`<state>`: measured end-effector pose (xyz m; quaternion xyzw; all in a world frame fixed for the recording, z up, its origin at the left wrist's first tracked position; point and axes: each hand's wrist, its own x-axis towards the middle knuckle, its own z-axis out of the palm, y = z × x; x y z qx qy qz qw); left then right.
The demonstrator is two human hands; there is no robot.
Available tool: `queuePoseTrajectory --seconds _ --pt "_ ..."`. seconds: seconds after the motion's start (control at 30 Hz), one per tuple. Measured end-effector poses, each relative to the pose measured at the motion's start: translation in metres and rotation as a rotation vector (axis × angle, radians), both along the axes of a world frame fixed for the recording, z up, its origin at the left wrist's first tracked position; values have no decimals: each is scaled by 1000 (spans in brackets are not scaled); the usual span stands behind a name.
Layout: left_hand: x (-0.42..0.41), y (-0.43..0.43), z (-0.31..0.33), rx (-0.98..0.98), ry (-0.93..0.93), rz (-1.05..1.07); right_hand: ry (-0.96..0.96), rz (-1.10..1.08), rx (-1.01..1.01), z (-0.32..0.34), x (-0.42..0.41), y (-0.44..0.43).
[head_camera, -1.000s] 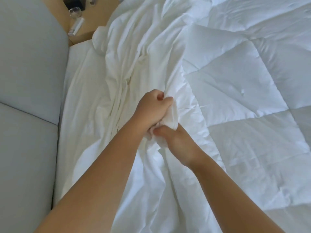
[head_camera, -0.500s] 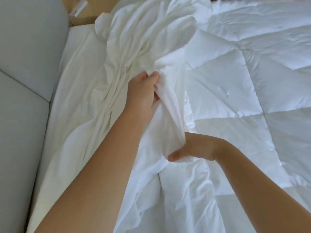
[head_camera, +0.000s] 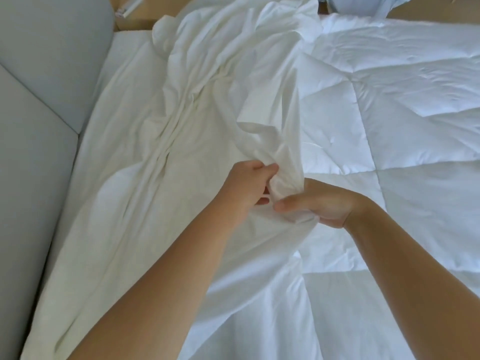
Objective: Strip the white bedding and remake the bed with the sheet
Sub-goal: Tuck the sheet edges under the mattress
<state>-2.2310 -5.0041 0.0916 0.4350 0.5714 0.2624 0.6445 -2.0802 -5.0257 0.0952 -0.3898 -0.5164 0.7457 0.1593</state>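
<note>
Stripping step: your left hand [head_camera: 246,187] and right hand [head_camera: 322,203] clutch the bunched sheet [head_camera: 207,100], perhaps its hem; next, pull it clear

sheet [head_camera: 181,131]: white | quilt [head_camera: 389,113]: white, diamond-stitched | headboard [head_camera: 39,126]: grey-blue

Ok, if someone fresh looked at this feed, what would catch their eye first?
Both hands meet mid-frame: the left hand and right hand each grip the same bunched fold of the white sheet. The sheet runs crumpled up the bed's left half, beside a quilted duvet on the right. A grey padded panel fills the left edge.
</note>
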Motion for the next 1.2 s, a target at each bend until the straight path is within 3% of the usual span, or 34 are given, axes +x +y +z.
queuePoseTrajectory --seconds 0.13,0.2,0.27,0.33,0.43,0.5,0.57,0.67,0.77,0.83,0.9,1.0,1.1,1.2 --pt "59 0 14 236 -3 109 -158 151 -28 4 59 -8" --pt "96 -8 14 224 -55 157 -233 219 -31 1 88 -1" --pt "125 -17 9 126 -113 263 -222 201 -29 -3 109 1" --pt "138 -25 0 47 -87 322 -93 130 -93 -10 123 -5" --pt "135 -49 -12 -19 185 252 65 38 -290 -20 129 -13" --pt "128 -66 -14 -150 297 229 -50 66 -225 -28 119 -16" --pt "121 -73 -15 -351 244 295 -110 41 -166 -36 107 -22" --pt "113 -70 -14 -482 184 321 18 -3 -205 -40 96 -31" --pt "106 -60 -11 -262 174 430 -70 113 -104 -44 98 -32" --pt "108 -51 -5 -89 -23 532 -154 153 -116 -48 96 -29" --pt "120 -40 6 -4 -156 457 -179 207 -145 -45 88 -26" --pt "137 -24 15 76 91 214 -58 166 -192 -41 74 -22" --pt "113 -31 6 206 404 302 94 95 -315 -42 71 -20" --pt "80 -68 -18 -81 504 382 169 64 -389 -37 73 -8"
